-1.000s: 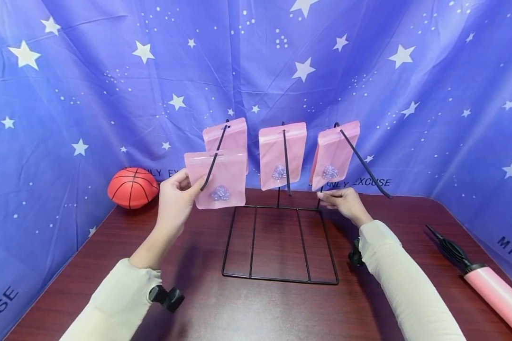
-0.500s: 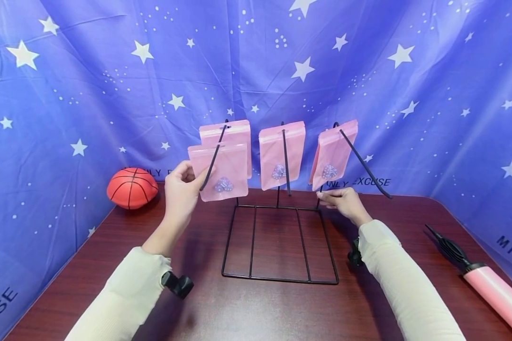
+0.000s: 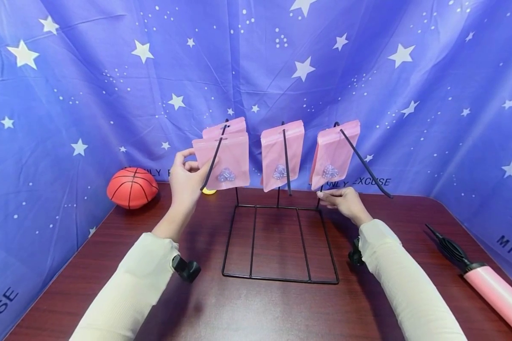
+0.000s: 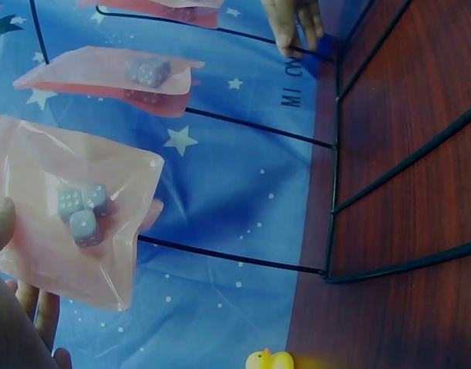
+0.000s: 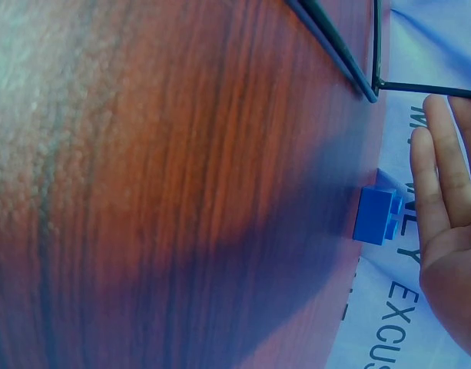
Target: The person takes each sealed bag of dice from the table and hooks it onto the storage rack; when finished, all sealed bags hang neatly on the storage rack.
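My left hand (image 3: 185, 177) pinches the left edge of a pink pouch (image 3: 234, 154) at the rack's left hook. Its hanging hole overlaps the hook's rod in the head view. Several grey dice (image 4: 85, 207) show through this pouch in the left wrist view. Just behind, another pink pouch (image 3: 228, 129) hangs on the same hook. The black wire rack (image 3: 253, 241) also carries pink pouches on its middle hook, such as this front pouch (image 3: 273, 151), and on its right hook, with a front pouch (image 3: 337, 147). Low on the right, my right hand (image 3: 345, 202) pinches the rack's upright.
A red toy basketball (image 3: 132, 188) lies at the back left of the wooden table (image 3: 281, 312). A pink pump (image 3: 492, 293) lies at the right. A yellow toy duck (image 4: 272, 360) and a blue toy brick (image 5: 376, 215) stand near the starry curtain (image 3: 256, 57).
My left hand has moved up and back along the left hook with its pouch, closer to the pouch behind. The yellow duck has come partly into sight. My right hand stays at the upright.
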{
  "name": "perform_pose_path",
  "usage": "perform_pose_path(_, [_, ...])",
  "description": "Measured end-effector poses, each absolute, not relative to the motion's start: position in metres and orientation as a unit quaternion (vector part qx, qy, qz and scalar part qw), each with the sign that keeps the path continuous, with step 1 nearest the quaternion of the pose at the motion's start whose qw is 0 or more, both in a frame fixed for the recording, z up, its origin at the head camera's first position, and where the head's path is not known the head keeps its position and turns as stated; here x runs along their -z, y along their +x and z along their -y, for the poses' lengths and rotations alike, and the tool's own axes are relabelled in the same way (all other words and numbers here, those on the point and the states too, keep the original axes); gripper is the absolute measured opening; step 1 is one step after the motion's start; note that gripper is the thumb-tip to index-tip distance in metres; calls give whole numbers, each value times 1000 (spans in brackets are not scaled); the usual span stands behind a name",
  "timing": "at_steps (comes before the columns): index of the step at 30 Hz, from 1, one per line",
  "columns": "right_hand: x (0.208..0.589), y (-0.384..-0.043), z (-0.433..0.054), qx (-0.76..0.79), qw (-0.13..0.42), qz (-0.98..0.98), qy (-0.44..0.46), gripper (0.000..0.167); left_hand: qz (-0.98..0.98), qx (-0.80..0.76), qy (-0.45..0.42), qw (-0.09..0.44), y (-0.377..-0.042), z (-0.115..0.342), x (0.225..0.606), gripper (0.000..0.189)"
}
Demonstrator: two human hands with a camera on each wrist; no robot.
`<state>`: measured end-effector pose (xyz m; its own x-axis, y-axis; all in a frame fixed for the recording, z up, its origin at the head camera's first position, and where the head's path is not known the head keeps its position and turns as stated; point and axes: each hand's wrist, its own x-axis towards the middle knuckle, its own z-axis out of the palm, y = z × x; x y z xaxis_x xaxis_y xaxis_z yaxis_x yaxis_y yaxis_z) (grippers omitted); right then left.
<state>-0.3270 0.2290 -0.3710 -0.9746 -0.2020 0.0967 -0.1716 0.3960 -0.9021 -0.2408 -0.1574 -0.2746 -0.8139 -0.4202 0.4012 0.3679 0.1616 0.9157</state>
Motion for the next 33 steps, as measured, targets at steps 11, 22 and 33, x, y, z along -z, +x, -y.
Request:
perform_pose_path(11, [373, -328, -229, 541, 5, -833, -115, 42, 756, 556, 66, 340, -254, 154, 272, 50])
perform_pose_path(22, [373, -328, -229, 536, 4, -837, -111, 40, 783, 519, 94, 331, -271, 157, 273, 52])
perform_pose_path(33, [372, -328, -229, 536, 1, -837, -110, 39, 786, 506, 105, 339, -279, 157, 271, 41])
